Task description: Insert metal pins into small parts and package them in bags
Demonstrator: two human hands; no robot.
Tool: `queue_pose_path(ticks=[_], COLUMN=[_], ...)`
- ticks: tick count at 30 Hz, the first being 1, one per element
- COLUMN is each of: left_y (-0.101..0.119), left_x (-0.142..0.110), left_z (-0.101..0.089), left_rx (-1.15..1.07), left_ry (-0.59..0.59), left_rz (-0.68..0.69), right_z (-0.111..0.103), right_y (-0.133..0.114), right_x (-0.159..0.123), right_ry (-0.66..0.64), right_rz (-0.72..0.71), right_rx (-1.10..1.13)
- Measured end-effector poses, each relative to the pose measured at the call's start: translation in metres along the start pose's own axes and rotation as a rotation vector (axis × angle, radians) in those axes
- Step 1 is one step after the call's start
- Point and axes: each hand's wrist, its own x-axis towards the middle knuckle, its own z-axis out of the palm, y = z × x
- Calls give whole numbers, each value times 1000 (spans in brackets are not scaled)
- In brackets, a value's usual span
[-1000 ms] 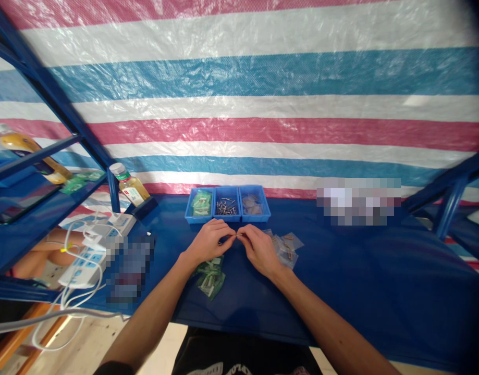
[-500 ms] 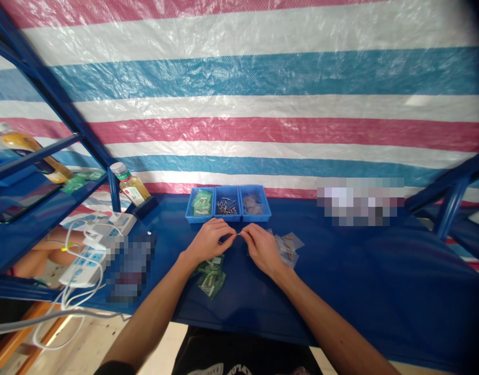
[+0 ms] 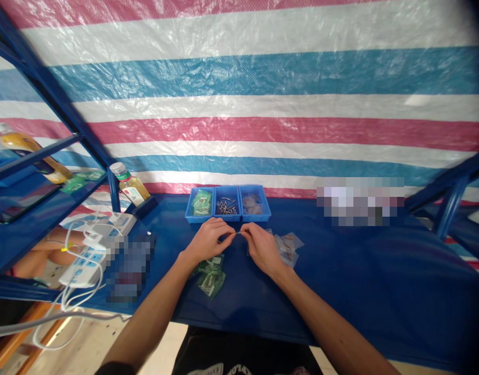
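My left hand [image 3: 211, 240] and my right hand [image 3: 261, 247] meet over the blue table, fingertips pinched on opposite ends of a thin metal pin-like piece [image 3: 238, 233]. Its exact kind is too small to make out. Just beyond are three joined blue bins [image 3: 200, 219]: green packets [image 3: 202, 203] in the left one, loose metal pieces [image 3: 227, 207] in the middle, small clear bags [image 3: 252, 204] in the right. Below my left hand lie green packets [image 3: 211, 284]. Clear bags with brownish pieces [image 3: 290, 245] rest beside my right hand, partly hidden by it.
At the left stand a bottle [image 3: 133, 187] and white power strips [image 3: 83, 266] with tangled cables. A blurred-out dark object [image 3: 132, 268] lies near them, another [image 3: 360, 202] at the back right. Blue frame posts [image 3: 454, 200] flank the table; a striped sheet [image 3: 262, 125] hangs behind.
Almost nothing differs. My fingertips have shifted very slightly around the thin metal piece, which stays between both hands.
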Motion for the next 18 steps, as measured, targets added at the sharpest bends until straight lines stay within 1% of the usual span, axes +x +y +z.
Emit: queue_pose_path(ticks=[6, 13, 18], left_y=[0, -4, -5], left_x=[1, -1, -2], left_z=[-3, -2, -2], left_rx=[-6, -10, -2], left_ry=[5, 22, 36], left_rz=[-5, -27, -37], right_z=[-1, -2, -3], right_y=[3, 3, 2], right_x=[0, 0, 0], right_ry=[11, 18, 24], right_rz=[48, -14, -11], right_rx=[-71, -8, -19])
